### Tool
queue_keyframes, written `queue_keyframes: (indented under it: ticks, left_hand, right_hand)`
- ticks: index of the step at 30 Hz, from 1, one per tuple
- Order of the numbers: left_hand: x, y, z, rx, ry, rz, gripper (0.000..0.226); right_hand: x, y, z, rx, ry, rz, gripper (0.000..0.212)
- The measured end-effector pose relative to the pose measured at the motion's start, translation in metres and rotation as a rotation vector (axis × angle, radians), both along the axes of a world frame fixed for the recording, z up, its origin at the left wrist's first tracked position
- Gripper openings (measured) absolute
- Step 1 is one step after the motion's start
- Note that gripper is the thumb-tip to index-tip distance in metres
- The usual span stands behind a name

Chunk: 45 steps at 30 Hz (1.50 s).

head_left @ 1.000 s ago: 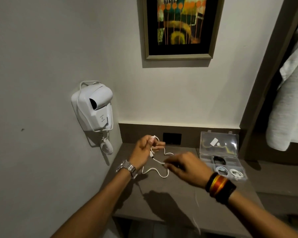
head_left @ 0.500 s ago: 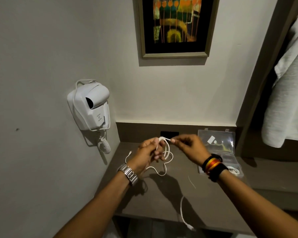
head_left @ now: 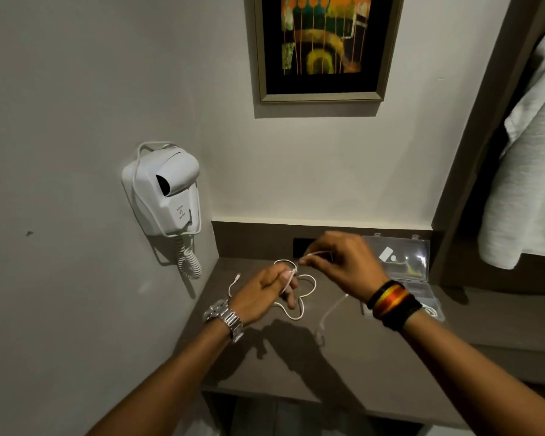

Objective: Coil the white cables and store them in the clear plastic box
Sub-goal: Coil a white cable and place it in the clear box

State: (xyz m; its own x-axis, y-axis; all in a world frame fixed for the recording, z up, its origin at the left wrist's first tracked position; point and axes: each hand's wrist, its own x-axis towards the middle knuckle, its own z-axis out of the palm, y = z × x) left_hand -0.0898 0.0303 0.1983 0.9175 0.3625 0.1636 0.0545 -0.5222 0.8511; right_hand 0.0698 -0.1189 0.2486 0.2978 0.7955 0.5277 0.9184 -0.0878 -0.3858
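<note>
While the right hand (head_left: 343, 265) is swinging back over the left hand (head_left: 265, 294) from the wider reach it had a second ago, one white cable (head_left: 307, 297) is being wound into loops. Left hand: fingers curled, closed on the gathered turns, thumb pressing them against the forefinger; a loop is standing just above its knuckles and a larger one is hanging below its fingertips to the desk (head_left: 296, 366). Right hand: thumb and fingertips pinched on the running strand just above and beside the left hand's fingers, remaining fingers loosely bent. Free tail: now trailing below the right wrist, shorter than half a second ago, its end blurred. One plug end is lying on the desk just left of the left hand. Clear plastic box (head_left: 400, 262): standing open behind and to the right of the right wrist, partly hidden by it, coiled white cables already showing in its near compartments. Judgement: winding well under way, a few turns remaining, then storing.
</note>
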Motion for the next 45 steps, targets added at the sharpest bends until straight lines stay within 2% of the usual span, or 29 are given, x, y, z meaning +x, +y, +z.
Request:
queue_keyframes:
  ticks: [2,4,5,7,11,13,15,18,20,22,23,25,28,30,35,37,39,41,43,45]
  left_hand:
    - [0.002,-0.007,0.003,-0.329,-0.079,-0.046,0.035]
    - [0.005,-0.007,0.008,-0.658,-0.182,-0.058,0.036]
    - [0.007,-0.005,0.010,-0.760,-0.229,-0.048,0.036]
    - [0.009,0.003,0.014,-0.888,-0.337,0.013,0.031]
    - [0.010,0.027,0.019,-1.104,-0.590,0.191,0.032]
    - [0.011,0.036,0.017,-1.064,-0.636,0.265,0.033]
    - [0.011,0.038,0.009,-0.879,-0.584,0.369,0.031]
    - [0.003,0.038,-0.008,-0.257,-0.299,0.493,0.031]
    - [-0.003,0.035,-0.017,0.030,-0.138,0.438,0.029]
    - [-0.006,0.025,-0.025,0.063,-0.042,0.278,0.030]
    - [-0.006,0.018,-0.028,-0.027,-0.024,0.176,0.032]
    - [-0.007,0.001,-0.027,-0.348,-0.065,0.006,0.035]
    - [-0.008,-0.010,-0.015,-0.789,-0.219,-0.064,0.036]
    - [-0.007,-0.008,-0.002,-0.953,-0.330,-0.049,0.033]
    - [0.000,0.008,0.021,-1.194,-0.660,0.255,0.032]
    - [0.001,0.010,0.019,-1.077,-0.645,0.336,0.034]
    - [0.000,0.008,0.010,-0.850,-0.524,0.362,0.032]
    - [-0.003,0.004,-0.003,-0.634,-0.372,0.366,0.030]
    - [-0.006,0.004,-0.012,-0.326,-0.250,0.379,0.031]
    - [-0.007,0.004,-0.015,-0.051,-0.160,0.346,0.034]
  right_hand:
    - [0.010,0.006,-0.002,0.056,0.097,-0.032,0.020]
    - [0.014,0.011,-0.014,0.100,0.301,-0.048,0.018]
    - [0.013,0.012,-0.024,0.083,0.395,-0.047,0.018]
    - [0.004,0.012,-0.049,0.000,0.482,-0.033,0.020]
    - [-0.029,0.004,-0.086,-0.179,0.488,0.057,0.026]
    - [-0.046,-0.001,-0.085,-0.239,0.430,0.124,0.026]
    - [-0.055,-0.005,-0.072,-0.257,0.343,0.171,0.025]
    - [-0.058,-0.010,-0.041,-0.279,0.143,0.226,0.030]
    - [-0.054,-0.011,-0.020,-0.222,0.015,0.216,0.032]
    - [-0.039,-0.008,-0.003,-0.079,-0.037,0.171,0.032]
    - [-0.028,-0.004,0.004,-0.013,-0.020,0.142,0.033]
    - [-0.005,0.005,0.010,0.067,0.065,0.056,0.031]
    - [0.015,0.013,-0.008,0.152,0.417,-0.035,0.017]
    - [0.013,0.011,-0.033,0.105,0.557,-0.057,0.018]
    - [-0.033,-0.001,-0.084,-0.187,0.608,0.108,0.019]
    - [-0.052,-0.005,-0.084,-0.211,0.565,0.151,0.024]
    - [-0.063,-0.008,-0.070,-0.156,0.442,0.172,0.031]
    - [-0.065,-0.011,-0.051,-0.073,0.374,0.236,0.024]
    - [-0.060,-0.011,-0.035,-0.032,0.390,0.296,0.016]
    - [-0.051,-0.012,-0.022,-0.034,0.473,0.332,0.020]
